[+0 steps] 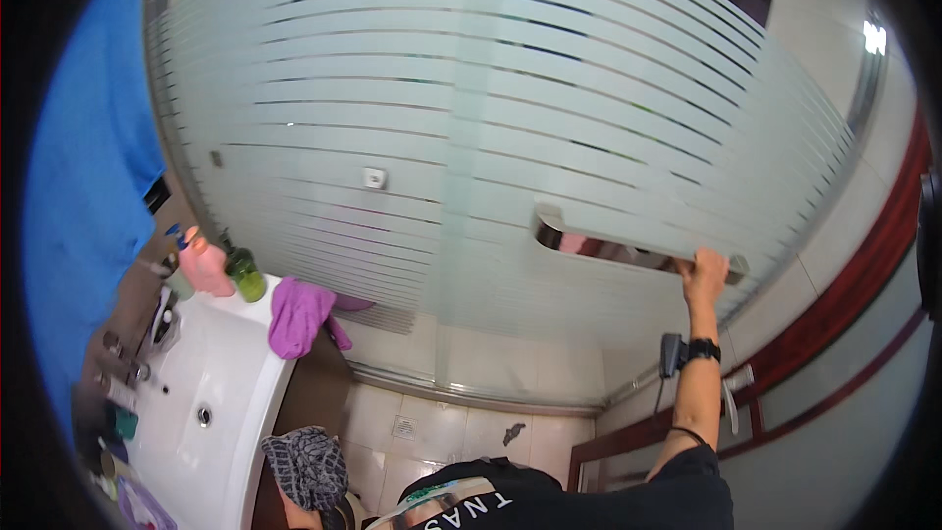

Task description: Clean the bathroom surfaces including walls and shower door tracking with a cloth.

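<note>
My right hand point(705, 281) is wrapped around the right end of a long metal handle point(614, 249) on a frosted, striped glass shower door point(559, 154). A black band with a small dark device point(671, 355) sits on that wrist. At the lower left, beside the washbasin's front edge, my left hand point(294, 514) holds a bunched grey-and-black patterned cloth point(307, 465). The cloth hides most of its fingers. A purple cloth point(298, 316) hangs over the corner of the white washbasin point(235, 361).
A pink pump bottle point(207, 269) and a green bottle point(249, 278) stand on the basin's far rim. Blue fabric point(88, 162) hangs at left. Below the door are a metal track point(471, 396), a floor drain point(404, 427) and a dark patch point(513, 433). A red-framed door point(831, 294) is at right.
</note>
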Demonstrator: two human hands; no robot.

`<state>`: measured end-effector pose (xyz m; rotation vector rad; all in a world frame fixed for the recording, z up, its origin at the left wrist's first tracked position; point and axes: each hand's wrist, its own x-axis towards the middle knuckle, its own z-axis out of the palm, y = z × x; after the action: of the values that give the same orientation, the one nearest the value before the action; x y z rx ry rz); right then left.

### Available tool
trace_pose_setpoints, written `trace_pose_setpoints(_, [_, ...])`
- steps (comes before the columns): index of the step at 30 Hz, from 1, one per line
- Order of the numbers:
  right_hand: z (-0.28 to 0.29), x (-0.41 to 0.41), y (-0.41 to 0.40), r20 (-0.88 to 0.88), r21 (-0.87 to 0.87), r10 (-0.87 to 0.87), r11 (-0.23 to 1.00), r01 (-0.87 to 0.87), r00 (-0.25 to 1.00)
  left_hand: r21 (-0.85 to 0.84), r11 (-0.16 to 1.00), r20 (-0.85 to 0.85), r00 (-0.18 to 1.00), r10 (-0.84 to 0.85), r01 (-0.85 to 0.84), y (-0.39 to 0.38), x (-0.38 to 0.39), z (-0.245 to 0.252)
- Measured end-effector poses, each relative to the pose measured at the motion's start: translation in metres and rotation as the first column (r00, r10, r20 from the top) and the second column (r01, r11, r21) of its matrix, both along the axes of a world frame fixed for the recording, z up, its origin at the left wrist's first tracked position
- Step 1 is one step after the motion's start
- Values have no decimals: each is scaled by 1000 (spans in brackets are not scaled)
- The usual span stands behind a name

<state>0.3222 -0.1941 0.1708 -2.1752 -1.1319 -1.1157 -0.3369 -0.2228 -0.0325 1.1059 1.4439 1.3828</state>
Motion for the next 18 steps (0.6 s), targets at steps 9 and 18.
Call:
trace_pose_setpoints(9, [-18,-9,-6,55,147,71,986,-79,996,31,986,326,931,-166,165,7,36,31])
trace_pose_setpoints(18, [-69,-62,6,-49,349,355,882,-317,934,-127,925,765,629,-138,357,84,114,13])
